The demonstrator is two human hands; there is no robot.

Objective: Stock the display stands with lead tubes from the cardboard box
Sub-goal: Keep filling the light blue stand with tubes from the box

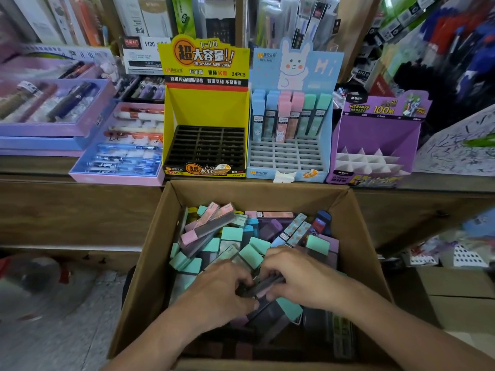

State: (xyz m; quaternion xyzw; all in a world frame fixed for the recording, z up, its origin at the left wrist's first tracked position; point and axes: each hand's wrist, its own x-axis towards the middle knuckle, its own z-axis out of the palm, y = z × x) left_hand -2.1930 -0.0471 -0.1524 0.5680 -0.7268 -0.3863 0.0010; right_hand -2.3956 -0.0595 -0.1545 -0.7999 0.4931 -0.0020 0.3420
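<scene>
Cardboard box (144,263) packed with lead tubes (233,234), flaps open, just in front of the wooden bench (67,210) and below its edge. Mint, pink, blue, purple and dark grey tubes heaped loose inside, lying at all angles. Both hands down in the near half of the heap, bare forearms reaching in from the bottom of the view: left hand (214,293) and right hand (297,277) meeting over one dark tube (265,284). Left fingers (241,281) curled round its near end, right fingers (273,266) bent over its far end, tube held roughly level and just above the pile. Finer detail of the grip hidden by knuckles and blur.

Up on the bench, three display stands side by side along the front edge. Yellow stand (206,108) on the left, red-and-orange lettering on its header, black slot grid (206,148) at its base. Pale blue stand (292,70) in the middle, cartoon rabbit on the header, blue, pink and mint upright tubes (289,116) in the back rows of its pale grid. Purple stand (380,129) on the right, white triangular dividers (367,162) in its tray. Left of the yellow stand, pink-and-blue trays of pens (120,145) at the bench's front edge. Behind everything, shelves of packaged stationery (150,20), blurred. Grey floor (53,330) at lower left, also blurred.
</scene>
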